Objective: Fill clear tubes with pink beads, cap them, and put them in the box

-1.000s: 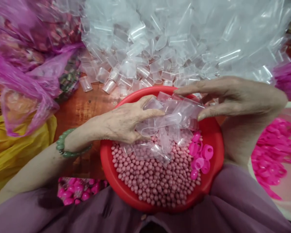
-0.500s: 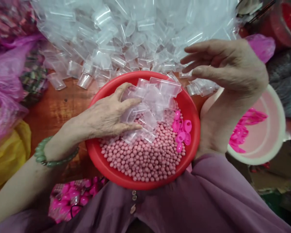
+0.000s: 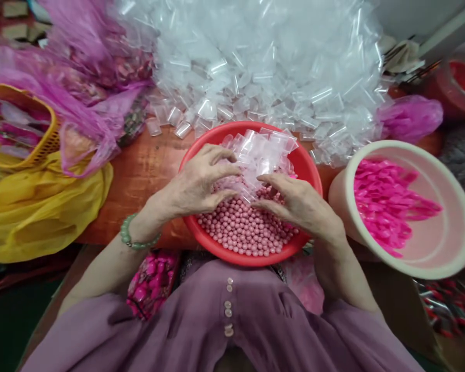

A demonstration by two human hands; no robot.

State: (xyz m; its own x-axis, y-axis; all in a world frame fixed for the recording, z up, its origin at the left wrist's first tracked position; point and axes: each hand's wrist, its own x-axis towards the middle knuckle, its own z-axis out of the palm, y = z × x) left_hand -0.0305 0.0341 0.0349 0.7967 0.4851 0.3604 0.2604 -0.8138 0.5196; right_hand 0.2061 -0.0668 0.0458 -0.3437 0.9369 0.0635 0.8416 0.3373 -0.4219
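Observation:
A red basin (image 3: 313,165) holds many small pink beads (image 3: 243,233) with a heap of clear plastic tubes or caps (image 3: 251,155) on top. My left hand (image 3: 197,181) is at the basin's left side, fingers apart and curved against the clear pieces. From the right, my right hand (image 3: 294,201) reaches over the beads, thumb and fingers apart beside the same heap. Neither hand visibly grips a piece. The bright pink pieces in the basin are mostly hidden behind my right hand.
A large pile of clear plastic pieces (image 3: 256,62) covers the table's far side. On the right stands a pale bucket (image 3: 455,206) with pink plastic pieces (image 3: 391,201). Leftward are a yellow basket (image 3: 54,139), a yellow bag (image 3: 62,206) and purple bags (image 3: 89,119).
My right hand has come down from above the basin's right rim to the clear pieces inside. My left hand stays at the heap. The view has shifted, showing more on the left.

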